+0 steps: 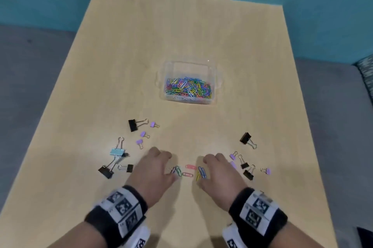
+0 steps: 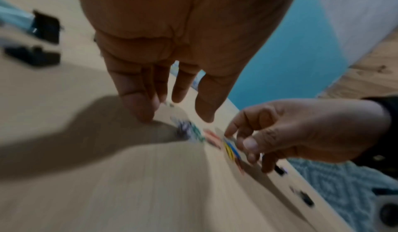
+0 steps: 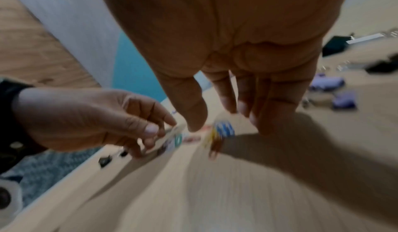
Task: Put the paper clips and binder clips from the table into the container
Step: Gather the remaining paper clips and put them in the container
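Note:
A clear plastic container (image 1: 212, 94) in the middle of the table holds a heap of coloured paper clips (image 1: 188, 88). Several loose paper clips (image 1: 190, 167) lie near the front edge, between my hands. My left hand (image 1: 156, 168) hovers just left of a green and purple bunch (image 1: 176, 170), fingers loosely bent, holding nothing. My right hand (image 1: 219, 169) is just right of blue and yellow clips (image 1: 202, 173), fingers reaching down beside them. The wrist views are blurred: left hand (image 2: 172, 48), right hand (image 3: 237, 48), clips (image 2: 212, 137) (image 3: 225, 128) below the fingertips.
Binder clips lie scattered on both sides: a black one (image 1: 133, 125), small purple ones (image 1: 143, 134), a light blue one (image 1: 117, 152) and black ones (image 1: 106, 171) on the left; a black one (image 1: 245, 138), purple (image 1: 233, 155) and black ones (image 1: 248, 175) on the right. The wooden table (image 1: 181, 25) stretches beyond the container.

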`<state>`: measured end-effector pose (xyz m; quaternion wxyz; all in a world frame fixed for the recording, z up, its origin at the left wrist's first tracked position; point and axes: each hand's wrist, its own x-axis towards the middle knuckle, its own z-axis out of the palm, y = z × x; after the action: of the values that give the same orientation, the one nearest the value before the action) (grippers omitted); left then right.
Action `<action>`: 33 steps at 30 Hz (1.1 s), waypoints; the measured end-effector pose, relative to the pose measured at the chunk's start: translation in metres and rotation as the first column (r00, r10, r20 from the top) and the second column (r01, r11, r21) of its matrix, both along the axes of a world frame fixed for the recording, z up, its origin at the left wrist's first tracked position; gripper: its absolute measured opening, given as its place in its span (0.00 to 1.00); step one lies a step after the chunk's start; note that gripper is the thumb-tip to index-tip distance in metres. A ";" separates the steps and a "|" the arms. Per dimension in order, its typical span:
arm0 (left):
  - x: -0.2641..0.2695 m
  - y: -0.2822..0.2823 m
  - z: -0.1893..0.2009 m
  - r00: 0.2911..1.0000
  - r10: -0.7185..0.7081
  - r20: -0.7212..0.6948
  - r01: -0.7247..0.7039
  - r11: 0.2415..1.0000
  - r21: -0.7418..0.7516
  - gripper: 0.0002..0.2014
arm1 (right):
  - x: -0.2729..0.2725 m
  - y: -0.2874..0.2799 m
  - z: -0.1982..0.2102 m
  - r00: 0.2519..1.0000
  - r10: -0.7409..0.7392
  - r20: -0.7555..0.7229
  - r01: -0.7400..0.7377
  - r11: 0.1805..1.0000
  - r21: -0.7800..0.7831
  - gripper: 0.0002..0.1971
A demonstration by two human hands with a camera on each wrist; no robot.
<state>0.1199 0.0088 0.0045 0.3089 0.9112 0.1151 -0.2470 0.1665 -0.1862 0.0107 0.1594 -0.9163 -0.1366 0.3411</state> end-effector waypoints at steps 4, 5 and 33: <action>-0.020 -0.025 -0.017 0.985 -0.071 0.160 0.057 0.994 0.090 0.21 | -0.029 0.006 -0.013 0.992 -0.010 0.128 0.006 1.000 0.028 0.20; -0.020 -0.030 -0.021 0.980 -0.081 0.183 0.061 0.992 0.109 0.19 | -0.031 0.008 -0.015 0.990 -0.019 0.143 0.014 0.999 0.041 0.19; 0.014 -0.019 -0.026 0.994 -0.030 0.101 0.024 0.998 0.055 0.15 | -0.001 0.015 -0.014 0.971 0.176 0.163 -0.173 0.984 -0.033 0.15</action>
<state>0.1338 -0.0106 -0.0218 0.2865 0.9320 0.0934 -0.2012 0.1658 -0.1711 -0.0030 0.1083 -0.9274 -0.2259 0.2778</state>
